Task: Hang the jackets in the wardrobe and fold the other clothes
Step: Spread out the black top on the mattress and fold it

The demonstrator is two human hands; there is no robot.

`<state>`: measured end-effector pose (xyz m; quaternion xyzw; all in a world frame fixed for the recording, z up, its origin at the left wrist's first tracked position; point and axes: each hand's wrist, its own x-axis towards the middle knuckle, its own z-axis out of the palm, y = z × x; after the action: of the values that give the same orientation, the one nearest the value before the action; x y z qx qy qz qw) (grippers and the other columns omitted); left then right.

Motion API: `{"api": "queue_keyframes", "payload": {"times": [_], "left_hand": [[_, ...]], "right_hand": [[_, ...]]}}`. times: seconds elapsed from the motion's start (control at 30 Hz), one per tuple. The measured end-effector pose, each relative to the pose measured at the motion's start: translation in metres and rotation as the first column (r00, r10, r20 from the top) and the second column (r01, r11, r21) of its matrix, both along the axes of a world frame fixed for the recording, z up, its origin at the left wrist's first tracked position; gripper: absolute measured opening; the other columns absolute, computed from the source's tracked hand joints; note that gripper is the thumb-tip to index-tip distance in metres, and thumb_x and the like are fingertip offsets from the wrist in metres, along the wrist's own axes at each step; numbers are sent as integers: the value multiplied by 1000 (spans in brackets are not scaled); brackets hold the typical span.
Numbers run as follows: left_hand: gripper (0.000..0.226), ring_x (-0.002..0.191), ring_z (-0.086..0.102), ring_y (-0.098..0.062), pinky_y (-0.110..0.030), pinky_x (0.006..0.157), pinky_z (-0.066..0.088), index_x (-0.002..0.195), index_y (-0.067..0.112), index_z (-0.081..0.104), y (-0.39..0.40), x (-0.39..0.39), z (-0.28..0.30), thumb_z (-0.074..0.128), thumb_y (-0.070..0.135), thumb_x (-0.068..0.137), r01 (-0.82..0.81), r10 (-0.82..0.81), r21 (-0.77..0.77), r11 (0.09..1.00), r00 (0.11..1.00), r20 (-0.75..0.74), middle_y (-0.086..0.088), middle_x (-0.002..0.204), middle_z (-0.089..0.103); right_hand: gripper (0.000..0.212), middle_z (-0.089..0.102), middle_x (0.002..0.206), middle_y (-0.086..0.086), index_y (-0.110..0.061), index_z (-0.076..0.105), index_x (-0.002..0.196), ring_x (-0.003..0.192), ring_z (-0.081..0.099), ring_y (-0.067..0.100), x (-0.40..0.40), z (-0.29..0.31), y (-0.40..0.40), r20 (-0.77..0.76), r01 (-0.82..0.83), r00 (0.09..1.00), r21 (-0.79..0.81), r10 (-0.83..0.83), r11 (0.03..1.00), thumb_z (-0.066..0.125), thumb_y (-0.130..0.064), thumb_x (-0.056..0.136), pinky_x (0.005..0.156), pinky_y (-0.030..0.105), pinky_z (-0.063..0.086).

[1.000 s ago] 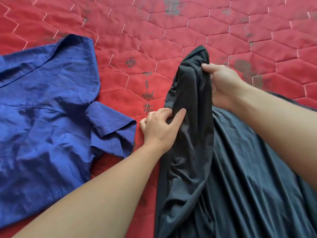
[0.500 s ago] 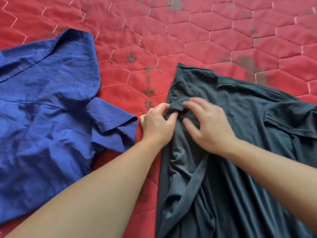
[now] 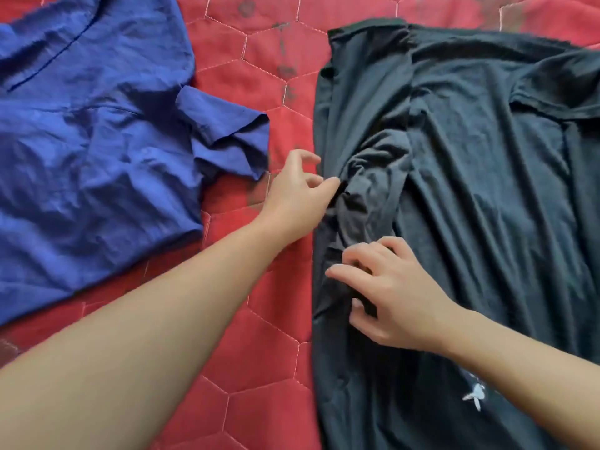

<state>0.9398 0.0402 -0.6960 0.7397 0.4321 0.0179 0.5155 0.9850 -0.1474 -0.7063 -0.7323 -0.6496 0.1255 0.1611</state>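
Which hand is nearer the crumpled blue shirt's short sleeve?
Left. The left hand sits just right of the blue shirt's sleeve; the right hand lies farther off, on the dark grey T-shirt.

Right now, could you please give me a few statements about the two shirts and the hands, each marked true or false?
1. The dark grey shirt lies to the right of the blue shirt. True.
2. The two shirts overlap. False: a strip of the red quilt shows between them.
3. The left hand touches the bunched left edge of the dark grey shirt. True.
4. The right hand holds the blue shirt's sleeve. False: it rests with curled fingers on the dark grey shirt, well away from the blue one.
5. The dark grey shirt is already folded into a neat square. False: it lies spread out and wrinkled.
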Motion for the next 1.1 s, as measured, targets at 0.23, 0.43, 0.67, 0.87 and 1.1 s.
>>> {"api": "queue_keyframes", "payload": {"times": [0.23,0.43,0.67,0.87,1.1], "left_hand": [[5,67,63,-17,-35,70,55,82,28,65,-33,-38,4,64,25,78,-198,197,-23,980,980,-40,3,84,72],[36,41,48,-6,-19,46,38,79,10,75,-65,-49,15,67,44,85,36,-74,-159,987,969,-235,-3,72,74],[21,61,55,-8,-20,58,42,68,21,63,-77,-62,13,66,27,87,5,-30,-129,992,982,-187,6,65,63],[24,65,65,-20,-33,66,59,111,8,51,-87,-72,26,55,27,98,-222,201,-524,822,975,-98,-10,95,64],[32,44,30,-6,-20,46,25,76,23,60,-96,-86,20,57,51,91,-36,-27,-649,760,996,-87,8,59,46]], "right_hand": [[18,58,80,-8,-21,69,84,69,57,10,-19,1,-26,-211,306,940,164,-270,938,58,-7,80,76,34,42],[33,62,75,-4,-20,60,80,57,50,2,-37,28,-41,-786,693,273,-238,-554,680,46,10,86,58,14,39],[20,52,66,4,-15,55,72,58,50,21,-38,36,-46,-702,477,-522,-712,-485,516,45,-14,90,58,30,42],[40,76,95,-1,-16,53,122,90,72,19,-52,30,-37,-748,512,-282,-647,-601,565,68,-7,86,89,43,54],[40,69,112,20,-4,59,119,98,68,28,-43,41,-48,-814,298,-383,-557,-438,775,45,15,86,84,36,52]]}}
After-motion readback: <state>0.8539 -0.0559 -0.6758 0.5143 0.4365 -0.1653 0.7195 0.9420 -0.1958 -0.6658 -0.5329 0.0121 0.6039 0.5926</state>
